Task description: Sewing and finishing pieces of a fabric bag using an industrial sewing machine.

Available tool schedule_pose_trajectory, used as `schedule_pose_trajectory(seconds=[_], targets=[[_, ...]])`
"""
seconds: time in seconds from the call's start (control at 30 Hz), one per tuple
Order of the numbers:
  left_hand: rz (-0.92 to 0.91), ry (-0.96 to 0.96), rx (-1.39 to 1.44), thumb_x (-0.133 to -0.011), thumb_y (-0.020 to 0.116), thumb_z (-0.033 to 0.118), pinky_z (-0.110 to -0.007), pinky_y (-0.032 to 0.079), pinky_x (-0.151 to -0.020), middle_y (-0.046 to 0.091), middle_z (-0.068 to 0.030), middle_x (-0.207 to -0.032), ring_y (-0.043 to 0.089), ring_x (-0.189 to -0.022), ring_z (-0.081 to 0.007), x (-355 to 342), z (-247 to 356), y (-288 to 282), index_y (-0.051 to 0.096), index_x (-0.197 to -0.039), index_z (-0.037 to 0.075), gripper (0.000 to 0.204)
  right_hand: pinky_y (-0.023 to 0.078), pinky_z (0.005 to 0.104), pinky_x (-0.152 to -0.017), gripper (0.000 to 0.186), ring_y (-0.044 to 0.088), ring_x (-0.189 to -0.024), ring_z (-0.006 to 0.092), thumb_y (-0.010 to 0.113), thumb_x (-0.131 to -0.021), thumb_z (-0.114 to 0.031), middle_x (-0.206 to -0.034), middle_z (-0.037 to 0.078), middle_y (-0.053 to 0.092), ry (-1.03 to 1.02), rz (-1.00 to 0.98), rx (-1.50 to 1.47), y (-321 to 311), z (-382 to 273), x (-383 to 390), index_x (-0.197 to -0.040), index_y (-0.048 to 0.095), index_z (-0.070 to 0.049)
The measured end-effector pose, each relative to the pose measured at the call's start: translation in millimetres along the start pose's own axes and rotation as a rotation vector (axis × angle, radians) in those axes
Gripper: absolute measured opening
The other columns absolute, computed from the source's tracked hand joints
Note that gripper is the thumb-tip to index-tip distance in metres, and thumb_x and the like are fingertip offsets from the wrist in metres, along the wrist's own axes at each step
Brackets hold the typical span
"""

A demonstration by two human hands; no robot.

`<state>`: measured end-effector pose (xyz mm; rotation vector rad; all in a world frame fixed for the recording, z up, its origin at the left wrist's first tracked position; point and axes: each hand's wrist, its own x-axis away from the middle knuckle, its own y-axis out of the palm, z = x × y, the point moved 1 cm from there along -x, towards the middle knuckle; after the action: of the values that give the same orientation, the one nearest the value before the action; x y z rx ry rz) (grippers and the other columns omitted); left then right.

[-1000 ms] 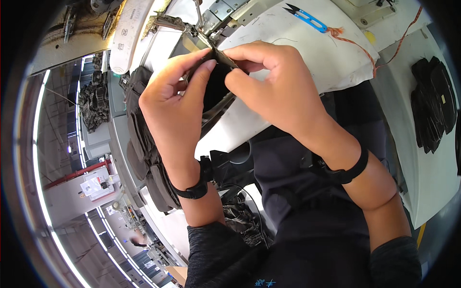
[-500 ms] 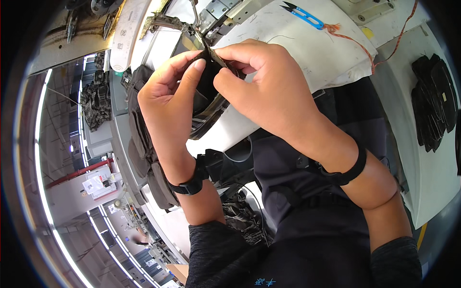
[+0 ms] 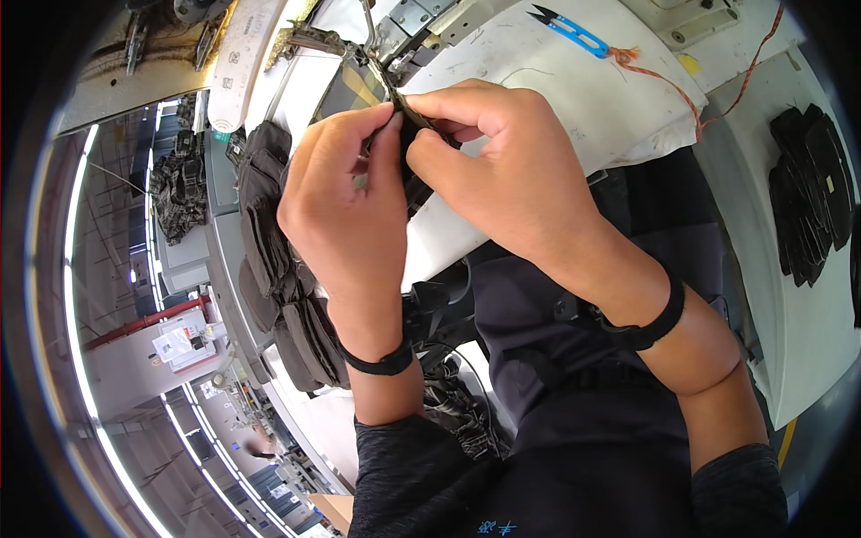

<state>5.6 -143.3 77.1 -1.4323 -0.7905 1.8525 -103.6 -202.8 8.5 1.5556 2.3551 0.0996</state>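
A dark fabric piece [image 3: 409, 134] is pinched between my two hands near the sewing machine's needle area [image 3: 369, 49]. My left hand [image 3: 345, 193] is closed, thumb and forefinger pressed together on the upper edge of the fabric. Close beside it, my right hand [image 3: 502, 152] grips the same piece between thumb and curled fingers. A strip of fabric edge runs up from my fingertips towards the machine. Most of the piece is hidden behind my hands. Blue thread snips [image 3: 574, 34] lie beyond my right hand, beside an orange cord [image 3: 664, 81].
White sheeting [image 3: 538, 108] covers the work surface under my hands. Stacked dark fabric pieces [image 3: 269, 215] hang along the left edge, and another pile [image 3: 807, 188] lies on the white surface at right. The sewing machine's pale housing [image 3: 240, 72] stands at upper left.
My left hand has moved right and turned inward, closer to the right hand. It now covers more of the fabric. My right hand has shifted only slightly downward and right.
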Motion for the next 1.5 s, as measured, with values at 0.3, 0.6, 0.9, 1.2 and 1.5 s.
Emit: schedule_pose_trajectory(seconds=[0.3,0.6,0.9,1.2,1.5], targets=[[0.038,0.093,-0.18,-0.089,0.081,0.003,-0.036,0.06,-0.071,0.079,-0.012,-0.101,0.077,-0.084,-0.0278,11,20,1,0.08,-0.105,0.003,0.015,0.04,0.0362,-0.053,0.017,0.049,-0.052,0.0167,0.066,-0.09,-0.012,-0.062,0.012,0.061,0.074,-0.069,-0.148,-8,-5,-5,-0.083,0.066,0.004],[0.054,0.068,-0.173,-0.085,0.081,0.0,-0.035,0.061,-0.076,0.079,-0.0106,-0.099,0.077,-0.086,-0.0276,7,18,0,0.081,-0.102,0.004,0.017,0.038,0.0227,-0.056,0.018,0.047,-0.068,-0.0003,0.064,-0.093,0.002,-0.073,-0.005,0.061,0.163,-0.065,-0.344,-8,-6,-2,-0.106,0.075,0.008],[0.014,0.075,-0.167,-0.085,0.079,-0.001,-0.035,0.06,-0.074,0.078,-0.0094,-0.102,0.077,-0.085,-0.0275,-1,13,-1,0.079,-0.105,0.004,0.021,0.042,0.0202,-0.062,0.022,0.051,-0.075,-0.0003,0.065,-0.094,0.004,-0.082,-0.005,0.064,0.235,-0.059,-0.426,-2,1,-11,-0.112,0.076,0.009],[0.004,0.097,-0.212,-0.092,0.076,0.004,-0.036,0.06,-0.076,0.079,-0.0116,-0.104,0.076,-0.087,-0.0298,-21,0,2,0.08,-0.107,0.004,0.016,0.039,0.0208,-0.061,0.025,0.049,-0.074,-0.0009,0.065,-0.093,0.0,-0.082,-0.006,0.064,0.218,-0.066,-0.45,10,10,-34,-0.114,0.077,0.008],[-0.1,0.074,-0.28,-0.092,0.073,0.004,-0.038,0.059,-0.073,0.077,-0.0126,-0.101,0.075,-0.085,-0.0316,-32,3,-1,0.078,-0.104,0.004,0.013,0.037,0.0212,-0.056,0.012,0.049,-0.067,-0.0008,0.069,-0.094,-0.003,-0.075,-0.005,0.065,0.249,0.07,-0.474,22,11,-40,-0.099,0.076,0.006]])
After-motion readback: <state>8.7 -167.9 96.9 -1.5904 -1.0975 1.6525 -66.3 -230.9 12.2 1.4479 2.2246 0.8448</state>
